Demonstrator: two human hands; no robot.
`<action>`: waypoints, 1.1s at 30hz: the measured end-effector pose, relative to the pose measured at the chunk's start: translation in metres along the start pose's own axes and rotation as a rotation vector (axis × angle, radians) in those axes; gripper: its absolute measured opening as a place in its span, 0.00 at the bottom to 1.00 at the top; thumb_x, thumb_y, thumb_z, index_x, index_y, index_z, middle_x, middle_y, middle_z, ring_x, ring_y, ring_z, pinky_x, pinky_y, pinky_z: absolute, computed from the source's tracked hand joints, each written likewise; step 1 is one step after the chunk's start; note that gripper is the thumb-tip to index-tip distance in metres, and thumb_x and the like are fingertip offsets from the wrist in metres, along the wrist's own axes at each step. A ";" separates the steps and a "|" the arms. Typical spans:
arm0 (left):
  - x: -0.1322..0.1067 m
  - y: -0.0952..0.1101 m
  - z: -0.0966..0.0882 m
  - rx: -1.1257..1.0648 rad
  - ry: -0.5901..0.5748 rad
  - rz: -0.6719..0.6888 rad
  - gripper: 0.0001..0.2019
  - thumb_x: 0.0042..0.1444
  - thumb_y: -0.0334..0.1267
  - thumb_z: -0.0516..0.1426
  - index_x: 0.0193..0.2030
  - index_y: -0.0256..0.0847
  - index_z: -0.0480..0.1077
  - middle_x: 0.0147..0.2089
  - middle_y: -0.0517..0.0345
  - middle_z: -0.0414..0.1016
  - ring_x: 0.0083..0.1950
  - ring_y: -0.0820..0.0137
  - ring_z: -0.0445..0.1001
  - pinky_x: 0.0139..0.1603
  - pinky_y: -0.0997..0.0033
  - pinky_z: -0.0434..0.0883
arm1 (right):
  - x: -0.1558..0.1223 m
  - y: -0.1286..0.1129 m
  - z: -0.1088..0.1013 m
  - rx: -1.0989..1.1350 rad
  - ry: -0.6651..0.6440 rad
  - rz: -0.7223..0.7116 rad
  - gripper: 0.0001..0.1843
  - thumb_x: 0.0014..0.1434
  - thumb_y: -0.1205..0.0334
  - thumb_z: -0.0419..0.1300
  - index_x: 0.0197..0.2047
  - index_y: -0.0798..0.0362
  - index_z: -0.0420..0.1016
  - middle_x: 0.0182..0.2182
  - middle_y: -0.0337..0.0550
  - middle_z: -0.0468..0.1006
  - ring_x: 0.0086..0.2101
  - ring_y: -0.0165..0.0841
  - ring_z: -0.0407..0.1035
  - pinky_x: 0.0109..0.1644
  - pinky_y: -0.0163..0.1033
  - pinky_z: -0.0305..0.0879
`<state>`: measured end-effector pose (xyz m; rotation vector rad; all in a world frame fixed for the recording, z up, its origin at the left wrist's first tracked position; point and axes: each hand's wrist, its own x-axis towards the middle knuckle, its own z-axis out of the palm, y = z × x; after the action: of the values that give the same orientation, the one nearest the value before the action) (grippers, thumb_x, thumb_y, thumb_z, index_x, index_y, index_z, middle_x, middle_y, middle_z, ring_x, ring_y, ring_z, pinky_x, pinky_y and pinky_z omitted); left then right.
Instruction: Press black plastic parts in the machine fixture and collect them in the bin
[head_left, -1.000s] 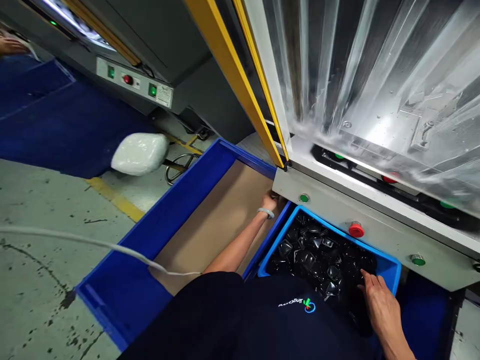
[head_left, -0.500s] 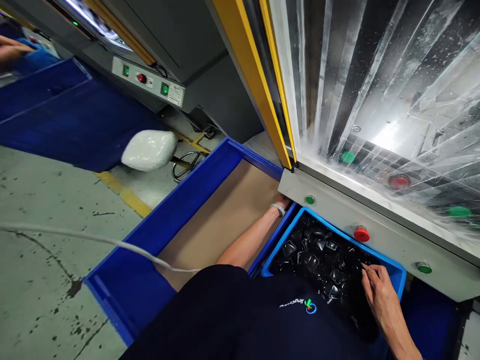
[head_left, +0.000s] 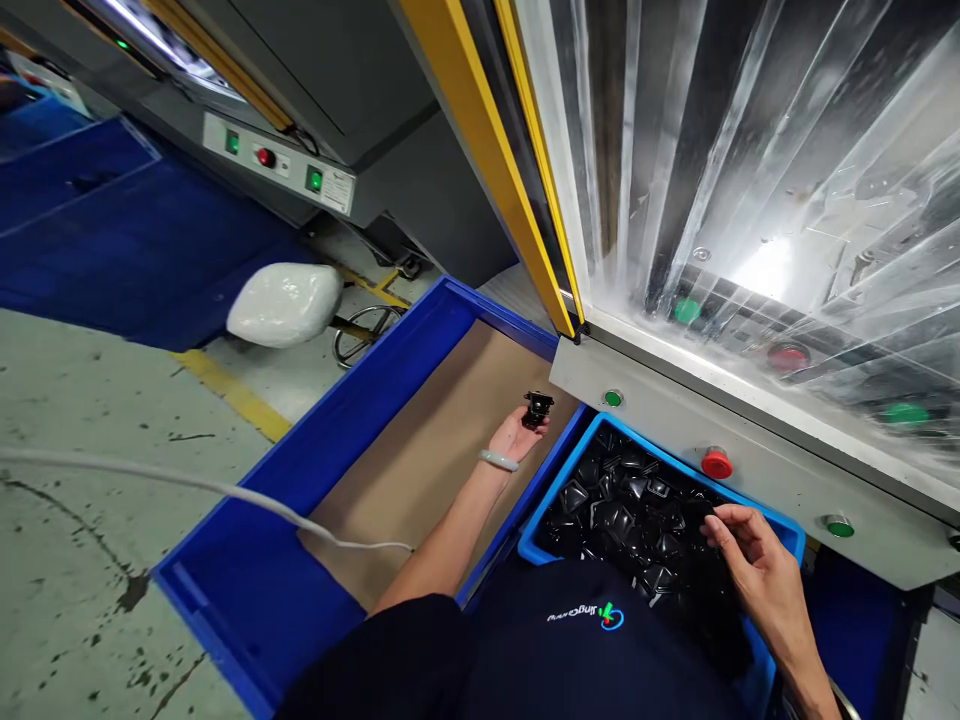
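Observation:
My left hand (head_left: 513,437), with a pale bracelet at the wrist, holds a glossy black plastic part (head_left: 538,404) in its fingers. It is over the brown cardboard (head_left: 420,440) that lines a dark blue crate (head_left: 360,400). My right hand (head_left: 757,560) is above the right side of a light blue bin (head_left: 551,490). Its thumb and fingers are pinched together. Something dark at the fingertips blends into the shiny black plastic parts (head_left: 615,520) that fill the bin, so I cannot make it out.
A machine panel (head_left: 660,425) with green buttons and a red button (head_left: 717,462) borders the bin, below a clear streaked screen (head_left: 675,150) and a yellow post (head_left: 495,150). A white cable (head_left: 225,487) crosses the crate. Left stand a plastic-wrapped stool seat (head_left: 285,303) and another blue crate (head_left: 150,260).
My left hand has come out from under the panel edge toward me, and the black plastic part in it now shows. My right hand has shifted slightly left over the bin, still pinched.

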<state>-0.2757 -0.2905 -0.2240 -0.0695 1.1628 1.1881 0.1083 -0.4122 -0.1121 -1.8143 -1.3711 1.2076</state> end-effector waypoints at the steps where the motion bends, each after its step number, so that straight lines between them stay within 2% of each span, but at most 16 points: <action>1: -0.013 0.000 0.003 -0.005 0.023 0.038 0.03 0.69 0.32 0.60 0.42 0.36 0.71 0.36 0.55 0.76 0.28 0.73 0.72 0.25 0.77 0.66 | 0.003 -0.010 0.004 0.029 -0.002 -0.018 0.20 0.65 0.39 0.66 0.46 0.48 0.81 0.42 0.45 0.83 0.41 0.37 0.79 0.47 0.41 0.77; 4: -0.053 -0.008 0.034 0.057 0.009 0.212 0.09 0.65 0.38 0.67 0.44 0.39 0.72 0.42 0.57 0.78 0.32 0.75 0.74 0.29 0.79 0.70 | 0.017 -0.049 0.018 0.079 0.006 -0.121 0.19 0.63 0.41 0.68 0.37 0.48 0.81 0.41 0.44 0.82 0.41 0.35 0.77 0.45 0.39 0.75; 7: -0.089 -0.023 0.084 0.227 -0.117 0.349 0.20 0.56 0.52 0.73 0.44 0.40 0.75 0.48 0.56 0.78 0.40 0.72 0.76 0.33 0.80 0.73 | 0.032 -0.087 0.031 0.122 0.023 -0.184 0.16 0.66 0.43 0.67 0.40 0.48 0.82 0.36 0.41 0.80 0.35 0.32 0.74 0.41 0.38 0.72; 9: -0.105 -0.032 0.115 0.343 -0.221 0.356 0.25 0.53 0.59 0.73 0.43 0.40 0.76 0.49 0.55 0.77 0.44 0.69 0.76 0.33 0.79 0.74 | 0.042 -0.102 0.034 0.130 0.022 -0.237 0.15 0.67 0.45 0.66 0.42 0.49 0.82 0.36 0.41 0.80 0.35 0.31 0.74 0.42 0.38 0.72; 12: -0.117 -0.041 0.147 0.498 -0.367 0.351 0.27 0.55 0.65 0.70 0.40 0.40 0.77 0.44 0.53 0.78 0.40 0.68 0.75 0.30 0.77 0.72 | 0.054 -0.107 0.028 0.099 -0.001 -0.274 0.14 0.68 0.47 0.65 0.42 0.49 0.81 0.38 0.42 0.81 0.37 0.32 0.75 0.43 0.39 0.72; 16: -0.122 -0.049 0.169 0.652 -0.496 0.481 0.23 0.62 0.63 0.66 0.40 0.42 0.80 0.46 0.50 0.80 0.41 0.65 0.77 0.31 0.73 0.73 | 0.056 -0.097 0.012 0.077 0.017 -0.218 0.16 0.67 0.46 0.66 0.42 0.51 0.80 0.38 0.43 0.82 0.37 0.33 0.76 0.42 0.40 0.73; 19: -0.121 -0.049 0.185 0.690 -0.585 0.624 0.15 0.60 0.51 0.71 0.43 0.43 0.81 0.47 0.50 0.82 0.48 0.62 0.80 0.44 0.68 0.78 | 0.060 -0.096 -0.005 0.152 0.089 -0.180 0.20 0.64 0.44 0.69 0.47 0.50 0.76 0.36 0.41 0.82 0.34 0.32 0.77 0.40 0.40 0.75; 21: -0.117 -0.042 0.203 0.689 -0.609 0.691 0.11 0.59 0.44 0.71 0.43 0.42 0.81 0.44 0.52 0.82 0.43 0.66 0.80 0.44 0.68 0.78 | 0.074 -0.107 -0.023 0.177 0.180 -0.241 0.23 0.64 0.44 0.70 0.52 0.49 0.72 0.35 0.39 0.82 0.34 0.32 0.78 0.40 0.41 0.77; 23: -0.108 -0.030 0.229 0.679 -0.608 0.764 0.09 0.60 0.41 0.70 0.43 0.41 0.81 0.40 0.55 0.81 0.33 0.72 0.76 0.36 0.71 0.75 | 0.106 -0.129 -0.049 0.079 0.341 -0.395 0.23 0.65 0.47 0.68 0.57 0.49 0.71 0.40 0.41 0.83 0.39 0.34 0.80 0.44 0.43 0.78; 26: -0.087 -0.008 0.281 0.672 -0.623 0.893 0.08 0.60 0.37 0.70 0.43 0.38 0.79 0.36 0.58 0.80 0.27 0.77 0.73 0.29 0.76 0.70 | 0.184 -0.175 -0.094 -0.246 0.665 -0.609 0.27 0.66 0.46 0.67 0.61 0.53 0.71 0.53 0.53 0.80 0.54 0.41 0.77 0.55 0.53 0.76; 27: -0.078 -0.002 0.301 0.672 -0.630 0.925 0.08 0.60 0.35 0.69 0.43 0.37 0.78 0.36 0.59 0.79 0.27 0.78 0.73 0.29 0.77 0.70 | 0.214 -0.191 -0.107 -0.351 0.746 -0.590 0.32 0.66 0.42 0.64 0.62 0.57 0.71 0.57 0.57 0.78 0.59 0.45 0.73 0.59 0.57 0.72; 28: -0.069 0.004 0.321 0.672 -0.632 0.946 0.07 0.60 0.33 0.69 0.42 0.36 0.77 0.35 0.59 0.79 0.27 0.78 0.74 0.29 0.78 0.70 | 0.243 -0.207 -0.118 -0.424 0.794 -0.512 0.38 0.69 0.37 0.58 0.64 0.64 0.70 0.60 0.62 0.74 0.63 0.48 0.69 0.62 0.60 0.67; 30: -0.052 0.013 0.360 0.669 -0.613 0.968 0.07 0.61 0.31 0.69 0.42 0.35 0.76 0.36 0.60 0.79 0.26 0.80 0.74 0.29 0.80 0.70 | 0.289 -0.233 -0.135 -0.484 0.788 -0.321 0.47 0.71 0.34 0.45 0.61 0.78 0.68 0.63 0.73 0.68 0.66 0.54 0.65 0.63 0.64 0.61; 31: -0.043 0.017 0.379 0.674 -0.594 0.969 0.06 0.62 0.30 0.68 0.41 0.34 0.75 0.37 0.59 0.80 0.26 0.81 0.74 0.30 0.80 0.70 | 0.302 -0.242 -0.140 -0.484 0.759 -0.267 0.48 0.70 0.34 0.46 0.59 0.80 0.69 0.62 0.75 0.69 0.66 0.55 0.65 0.63 0.65 0.61; 32: -0.035 0.021 0.397 0.688 -0.571 0.965 0.06 0.63 0.31 0.68 0.42 0.33 0.75 0.39 0.58 0.81 0.28 0.80 0.76 0.32 0.79 0.71 | 0.307 -0.248 -0.143 -0.481 0.727 -0.264 0.45 0.69 0.34 0.50 0.56 0.78 0.72 0.61 0.72 0.71 0.64 0.54 0.67 0.63 0.65 0.61; 33: -0.028 0.026 0.414 0.711 -0.546 0.960 0.05 0.64 0.31 0.67 0.41 0.33 0.75 0.39 0.56 0.81 0.31 0.79 0.78 0.34 0.79 0.73 | 0.303 -0.250 -0.146 -0.487 0.699 -0.314 0.41 0.67 0.35 0.57 0.54 0.73 0.75 0.59 0.67 0.74 0.62 0.52 0.69 0.64 0.65 0.62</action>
<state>-0.0175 -0.0550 0.0016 1.3981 1.0603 1.3806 0.1505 -0.0340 0.0629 -1.9544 -1.4974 0.0356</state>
